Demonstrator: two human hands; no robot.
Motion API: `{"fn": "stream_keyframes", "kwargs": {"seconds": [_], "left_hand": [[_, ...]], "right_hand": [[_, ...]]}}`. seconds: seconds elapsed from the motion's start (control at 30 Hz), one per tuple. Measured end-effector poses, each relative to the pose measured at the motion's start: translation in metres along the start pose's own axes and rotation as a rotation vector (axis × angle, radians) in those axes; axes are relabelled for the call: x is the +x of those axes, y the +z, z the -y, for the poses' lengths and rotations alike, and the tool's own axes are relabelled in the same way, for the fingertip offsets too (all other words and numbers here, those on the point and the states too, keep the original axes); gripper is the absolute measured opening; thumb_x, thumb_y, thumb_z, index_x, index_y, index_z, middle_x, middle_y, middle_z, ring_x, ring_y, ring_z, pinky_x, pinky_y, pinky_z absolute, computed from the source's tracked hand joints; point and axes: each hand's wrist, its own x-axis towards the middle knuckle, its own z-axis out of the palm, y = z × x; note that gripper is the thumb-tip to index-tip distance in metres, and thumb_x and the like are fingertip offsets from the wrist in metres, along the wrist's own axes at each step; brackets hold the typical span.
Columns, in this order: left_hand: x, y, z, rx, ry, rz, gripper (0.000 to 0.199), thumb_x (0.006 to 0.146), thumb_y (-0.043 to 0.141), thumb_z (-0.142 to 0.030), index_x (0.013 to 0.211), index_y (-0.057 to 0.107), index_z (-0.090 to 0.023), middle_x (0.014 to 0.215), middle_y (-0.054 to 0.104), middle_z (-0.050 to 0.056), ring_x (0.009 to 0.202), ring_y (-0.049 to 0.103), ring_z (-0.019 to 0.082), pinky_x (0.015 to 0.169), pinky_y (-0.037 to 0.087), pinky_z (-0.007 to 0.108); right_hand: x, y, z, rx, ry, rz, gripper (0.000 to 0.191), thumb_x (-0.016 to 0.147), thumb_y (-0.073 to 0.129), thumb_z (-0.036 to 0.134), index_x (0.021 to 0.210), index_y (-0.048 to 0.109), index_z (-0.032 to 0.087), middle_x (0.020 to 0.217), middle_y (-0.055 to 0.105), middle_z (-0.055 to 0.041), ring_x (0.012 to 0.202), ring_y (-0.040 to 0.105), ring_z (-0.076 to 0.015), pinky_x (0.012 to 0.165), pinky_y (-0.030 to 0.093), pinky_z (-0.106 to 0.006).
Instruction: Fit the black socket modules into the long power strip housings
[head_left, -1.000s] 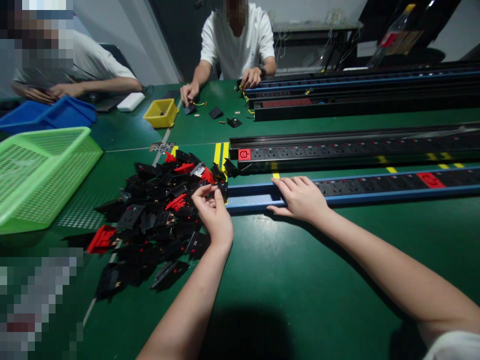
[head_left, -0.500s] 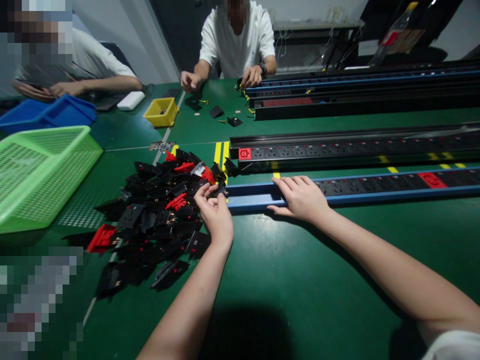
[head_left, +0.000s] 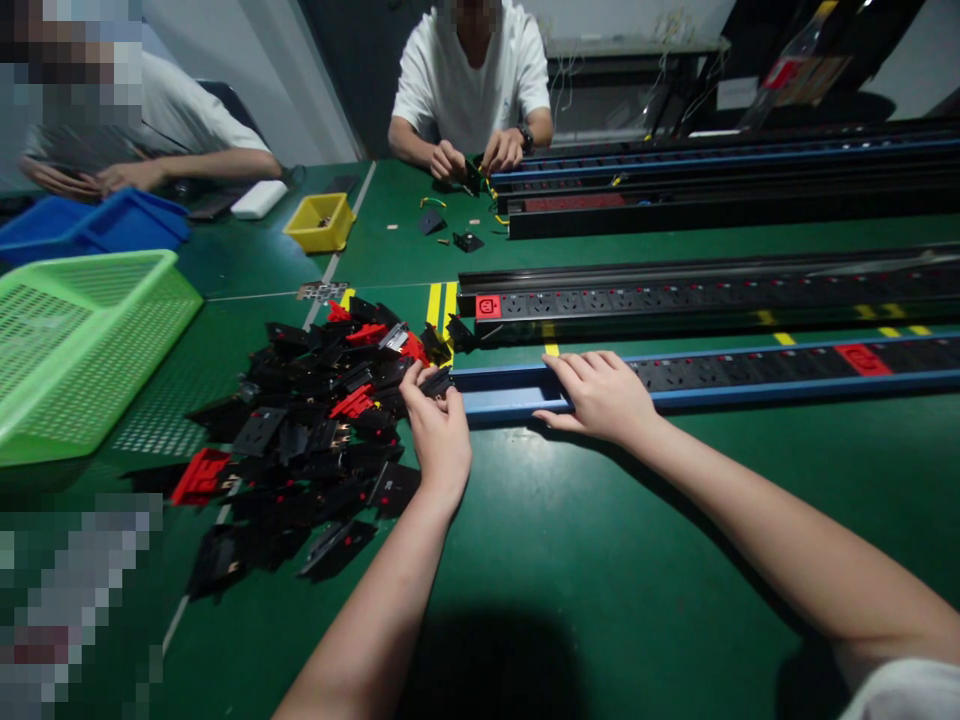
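Observation:
My left hand [head_left: 441,430] is closed on a black socket module [head_left: 438,382] at the left end of a blue metal channel [head_left: 502,404]. My fingers partly cover the module. Palm down, my right hand [head_left: 606,395] straddles the same channel, with fingers at its far edge and the thumb at its near edge. Black socket modules [head_left: 682,375] and a red one [head_left: 862,360] fill the channel to the right of this hand. Its left stretch shows a bare blue inside. A heap of loose black and red modules [head_left: 300,440] lies beside my left hand.
A black channel with sockets [head_left: 622,302] lies beyond the blue one. Left stand a green basket [head_left: 97,350], blue bins [head_left: 127,225] and a yellow box [head_left: 321,222]. Across the table a co-worker's hands [head_left: 476,158] handle small parts near more rails; another person sits at left.
My left hand has shifted slightly right, towards the channel end, with the module. My right hand stays put. The co-worker's hands have come together over a small black part.

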Motion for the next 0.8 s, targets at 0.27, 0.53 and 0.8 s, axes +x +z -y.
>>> {"fn": "stream_keyframes", "kwargs": {"seconds": [0.27, 0.53, 0.8], "left_hand": [[-0.0013, 0.001, 0.0004, -0.084, 0.029, -0.066, 0.041, 0.09, 0.055, -0.023, 0.129, 0.045, -0.023, 0.128, 0.06, 0.009, 0.094, 0.064, 0.013, 0.076, 0.049, 0.023], [-0.0013, -0.0022, -0.0081, -0.157, 0.135, -0.172, 0.024, 0.097, 0.047, -0.028, 0.119, 0.048, -0.02, 0.115, 0.062, 0.009, 0.107, 0.061, 0.015, 0.093, 0.047, 0.029], [0.0029, -0.0023, -0.0062, -0.199, 0.157, -0.225, 0.057, 0.087, 0.054, -0.012, 0.135, 0.026, -0.024, 0.122, 0.055, 0.011, 0.107, 0.06, 0.015, 0.092, 0.05, 0.031]], "right_hand": [[0.0002, -0.0006, -0.0003, 0.012, 0.003, 0.002, 0.081, 0.092, 0.033, 0.071, 0.137, 0.051, 0.006, 0.122, 0.064, -0.0182, 0.099, 0.057, -0.0311, 0.087, 0.033, -0.04], [0.0001, -0.0007, 0.0001, 0.01, -0.002, 0.003, 0.081, 0.092, 0.034, 0.07, 0.137, 0.051, 0.005, 0.123, 0.064, -0.0187, 0.1, 0.057, -0.0312, 0.087, 0.034, -0.04], [-0.0001, -0.0002, -0.0005, 0.015, -0.001, -0.004, 0.08, 0.091, 0.036, 0.07, 0.136, 0.052, 0.005, 0.122, 0.065, -0.0186, 0.099, 0.057, -0.0311, 0.087, 0.034, -0.04]]}}
